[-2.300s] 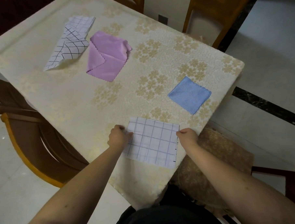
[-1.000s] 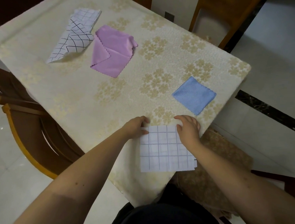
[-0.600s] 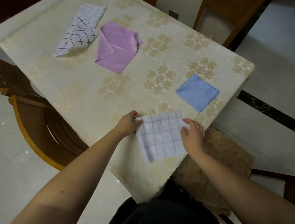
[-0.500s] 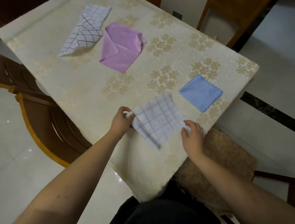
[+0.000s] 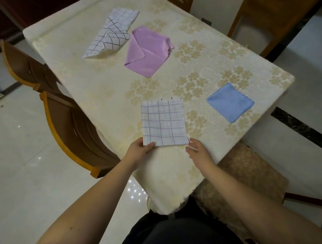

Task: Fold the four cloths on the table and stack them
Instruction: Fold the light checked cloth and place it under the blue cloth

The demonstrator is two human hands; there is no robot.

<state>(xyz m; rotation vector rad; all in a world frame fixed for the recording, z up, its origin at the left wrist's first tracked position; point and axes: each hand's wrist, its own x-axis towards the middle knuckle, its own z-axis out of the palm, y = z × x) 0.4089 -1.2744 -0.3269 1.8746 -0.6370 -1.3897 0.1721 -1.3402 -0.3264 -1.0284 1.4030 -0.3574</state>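
left hand (image 5: 139, 150) is pinching the near corner of the checked cloth (image 5: 164, 122) to keep it flat, right hand (image 5: 198, 150) hovers open-fingered beside it, probably lining up another fold

The checked cloth (image 5: 164, 122) under my fingers is thin, matt woven fabric, while the blue cloth (image 5: 229, 102) and the purple cloth (image 5: 148, 54) look like soft microfibre with pinked edges. The tablecloth (image 5: 99, 91) is textured and matt, and beside it are a glossy wooden chair (image 5: 72, 129) and shiny floor tiles (image 5: 25, 164).
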